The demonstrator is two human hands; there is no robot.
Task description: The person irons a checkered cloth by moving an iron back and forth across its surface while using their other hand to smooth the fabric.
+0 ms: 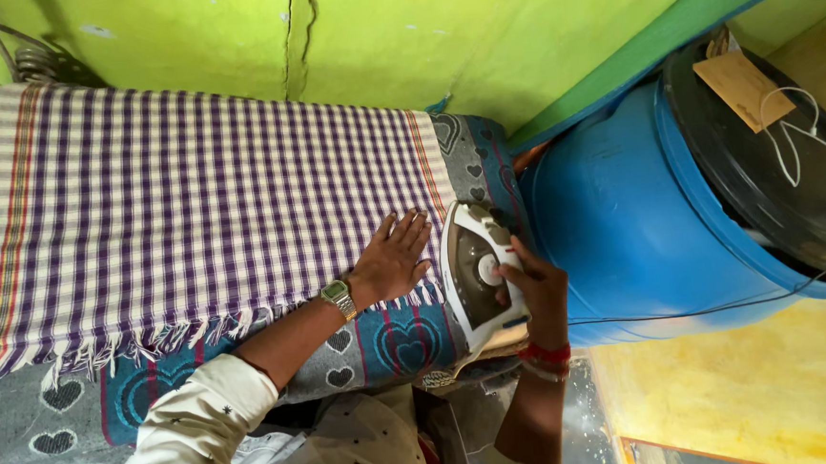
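My left hand [394,258] lies flat, fingers spread, on the checked cloth [192,207] near its fringed edge. At three o'clock from it, my right hand [536,287] grips the white iron [473,271], standing at the cloth's end on the heart-patterned blanket [391,343]. A blue barrel [622,219] stands just beside.

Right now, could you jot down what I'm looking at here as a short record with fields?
Left hand: flat on the checked cloth, wristwatch on the wrist
Right hand: gripping the white iron
Iron: at the cloth's right end
Under the cloth: grey and blue heart-patterned blanket
Right of the iron: blue barrel with black lid
Behind: green wall
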